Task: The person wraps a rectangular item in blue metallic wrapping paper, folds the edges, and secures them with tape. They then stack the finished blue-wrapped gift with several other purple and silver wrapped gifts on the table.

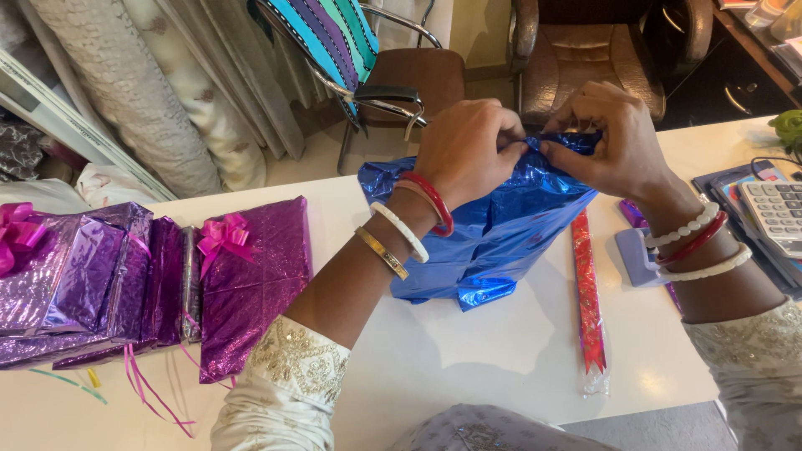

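Head view: left hand and right hand, fingers pinched shut on the top fold of the blue foil parcel right of the purple gifts; foil likely light, slippery, crease-prone, best gripped at folded edges.

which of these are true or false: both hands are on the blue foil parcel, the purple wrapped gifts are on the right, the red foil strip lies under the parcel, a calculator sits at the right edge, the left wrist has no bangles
1. Both hands pinch the shiny blue foil-wrapped parcel. True: the left hand and right hand grip its top edge.
2. The purple foil-wrapped gifts with pink bows lie on the right. False: they lie on the left of the white table.
3. The long red foil strip lies under the parcel. False: it lies beside it, on the right.
4. A grey calculator sits at the right edge. True.
5. The left wrist is bare. False: it wears red, white and gold bangles.
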